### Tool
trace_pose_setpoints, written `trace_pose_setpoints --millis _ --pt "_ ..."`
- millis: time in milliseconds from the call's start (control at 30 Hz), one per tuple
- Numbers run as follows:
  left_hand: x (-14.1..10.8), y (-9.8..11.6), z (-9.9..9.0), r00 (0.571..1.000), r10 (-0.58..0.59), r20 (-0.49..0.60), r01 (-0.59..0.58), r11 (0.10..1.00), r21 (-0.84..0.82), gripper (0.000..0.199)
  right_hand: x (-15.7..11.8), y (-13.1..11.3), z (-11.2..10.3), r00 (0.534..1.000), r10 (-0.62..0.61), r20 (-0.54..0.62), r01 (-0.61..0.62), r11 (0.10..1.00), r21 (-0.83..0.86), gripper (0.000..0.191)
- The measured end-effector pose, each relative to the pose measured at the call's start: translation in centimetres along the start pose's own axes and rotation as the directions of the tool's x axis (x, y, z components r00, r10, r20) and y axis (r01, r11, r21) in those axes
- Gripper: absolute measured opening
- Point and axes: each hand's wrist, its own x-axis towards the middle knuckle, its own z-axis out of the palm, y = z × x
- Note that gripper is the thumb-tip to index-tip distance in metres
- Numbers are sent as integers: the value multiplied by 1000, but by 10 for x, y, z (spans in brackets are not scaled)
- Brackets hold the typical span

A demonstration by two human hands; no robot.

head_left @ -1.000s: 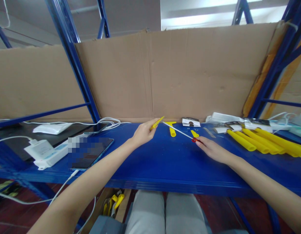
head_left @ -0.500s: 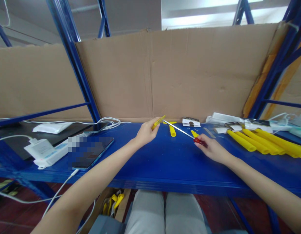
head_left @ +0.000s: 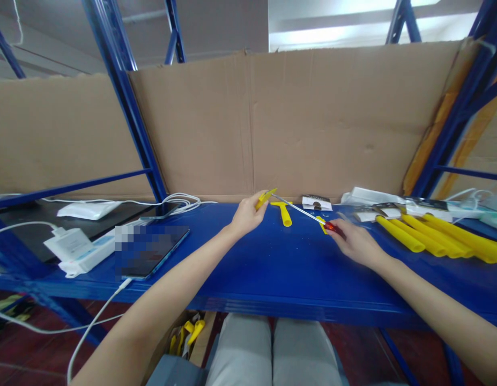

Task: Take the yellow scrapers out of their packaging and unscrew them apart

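Note:
My left hand point(head_left: 247, 216) is closed around a small yellow plastic piece point(head_left: 266, 198), raised a little above the blue shelf. Its exact shape is partly hidden by my fingers. In my right hand point(head_left: 356, 244) is a screwdriver with a red handle point(head_left: 331, 227). The long metal shaft point(head_left: 300, 210) points left, and its tip is at or close to the yellow piece; contact cannot be made out. Between my hands a yellow T-shaped plastic part point(head_left: 286, 215) lies on the shelf. A small yellow piece point(head_left: 322, 224) lies beside the screwdriver's shaft near the handle.
Several yellow tubes point(head_left: 437, 241) lie at the right, with white-and-black cards point(head_left: 316, 202) further back. At the left are a phone point(head_left: 157, 254), a power strip point(head_left: 89, 257) and white cables point(head_left: 184, 202). Cardboard point(head_left: 312, 118) walls the back. Below, a box holds yellow parts point(head_left: 192, 329).
My right hand has moved slightly to the right with the screwdriver. My left hand, with the yellow piece, has shifted a little to the right too. Both grips are unchanged.

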Motion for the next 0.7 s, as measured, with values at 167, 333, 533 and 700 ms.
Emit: trace_pose_setpoints --millis 167,333,533,700 --pt "-3 0 4 995 -96 26 98 994 -59 31 -1 1 -4 990 -85 -113 56 968 -244 25" --pt "-6 -1 5 992 -130 7 130 987 -93 31 2 -2 -2 993 -44 -112 18 975 -223 18" --pt "-9 -4 1 995 -95 -14 94 991 -91 29 5 -6 5 998 -58 38 56 997 50 21" --pt "-11 -5 -3 994 -107 -23 105 992 -68 30 5 -9 2 991 -96 88 84 988 131 24"
